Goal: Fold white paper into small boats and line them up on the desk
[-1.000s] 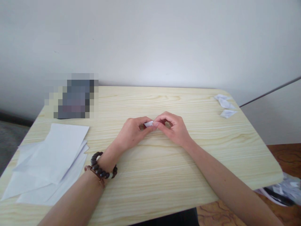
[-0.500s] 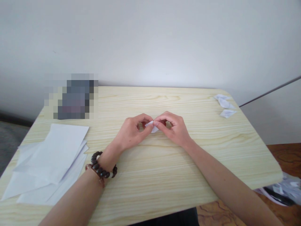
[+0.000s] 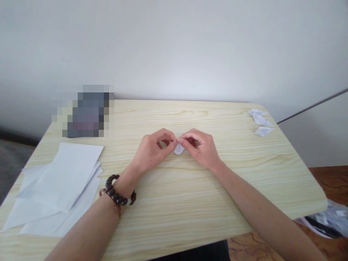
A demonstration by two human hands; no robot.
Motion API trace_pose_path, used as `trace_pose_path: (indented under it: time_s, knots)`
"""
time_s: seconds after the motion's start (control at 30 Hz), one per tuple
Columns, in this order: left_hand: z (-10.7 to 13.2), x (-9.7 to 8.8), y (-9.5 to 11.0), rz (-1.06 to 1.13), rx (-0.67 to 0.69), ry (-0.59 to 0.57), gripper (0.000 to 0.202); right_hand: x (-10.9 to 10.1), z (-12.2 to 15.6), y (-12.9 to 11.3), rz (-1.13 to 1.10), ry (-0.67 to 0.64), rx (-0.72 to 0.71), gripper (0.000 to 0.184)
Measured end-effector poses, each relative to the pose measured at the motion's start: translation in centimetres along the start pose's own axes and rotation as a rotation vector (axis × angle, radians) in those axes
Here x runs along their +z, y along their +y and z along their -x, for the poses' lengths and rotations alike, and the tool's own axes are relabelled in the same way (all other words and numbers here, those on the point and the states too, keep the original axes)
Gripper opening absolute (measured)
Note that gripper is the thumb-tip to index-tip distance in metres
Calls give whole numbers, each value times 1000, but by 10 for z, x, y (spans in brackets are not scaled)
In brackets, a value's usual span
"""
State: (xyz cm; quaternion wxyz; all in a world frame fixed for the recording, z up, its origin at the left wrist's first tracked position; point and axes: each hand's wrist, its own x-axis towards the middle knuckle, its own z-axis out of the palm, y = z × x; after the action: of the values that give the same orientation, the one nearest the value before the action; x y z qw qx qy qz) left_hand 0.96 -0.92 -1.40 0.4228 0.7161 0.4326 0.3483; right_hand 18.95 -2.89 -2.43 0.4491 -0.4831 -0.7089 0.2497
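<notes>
White paper, in a small folded piece (image 3: 178,149), sits between the person's left hand (image 3: 153,150) and right hand (image 3: 201,148), over the middle of the counter (image 3: 174,203). Both hands are clamped on it by thumb and forefinger, their tips meeting at its upper edge while the lower part shows beneath. Whether it touches the wood cannot be told.

It should be very light, with little risk of slipping. Folded layers probably make it stiffer than a single sheet, yet still soft enough to crush or tear under a hard pull. The creased upper edge looks the best place to hold: a light pinch from each side, leaving the lower part free. A dark line runs down its near face; whether crease or gap is unclear.

A second earlier, the piece showed as a thin sliver between the hands; now a broader face with a rounded lower edge shows below the thumbs. The left hand's fingers arch a little higher, while the right hand is almost where it was. The loose sheets (image 3: 72,170) at the left and the folded pieces (image 3: 263,131) at the far right lie unchanged.
</notes>
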Motion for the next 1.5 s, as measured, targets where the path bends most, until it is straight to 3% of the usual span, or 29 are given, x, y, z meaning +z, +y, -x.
trace_pose_path:
  time_s: [0.27,0.43,0.63,0.73,0.87,1.07,1.23,1.5]
  knots:
    - [-3,-3,-8,279,-67,-20,19,1,0,6,-140,147,119,13]
    - [-5,-4,-8,319,-94,72,22,2,0,8,-303,242,170,16]
    - [-6,-6,-8,314,-54,106,23,3,0,7,-335,204,166,19]
    - [-5,-7,-10,233,-2,48,25,2,1,8,-299,185,141,17]
    - [-4,-8,-10,145,-28,-34,29,1,2,11,-275,177,104,14]
    - [-3,-10,-8,81,-45,76,21,0,1,10,-319,123,117,16]
    - [-3,-10,-9,192,-59,174,19,0,-2,9,-438,100,135,20]
    - [-3,-6,-8,214,-26,197,25,0,0,11,-436,75,111,16]
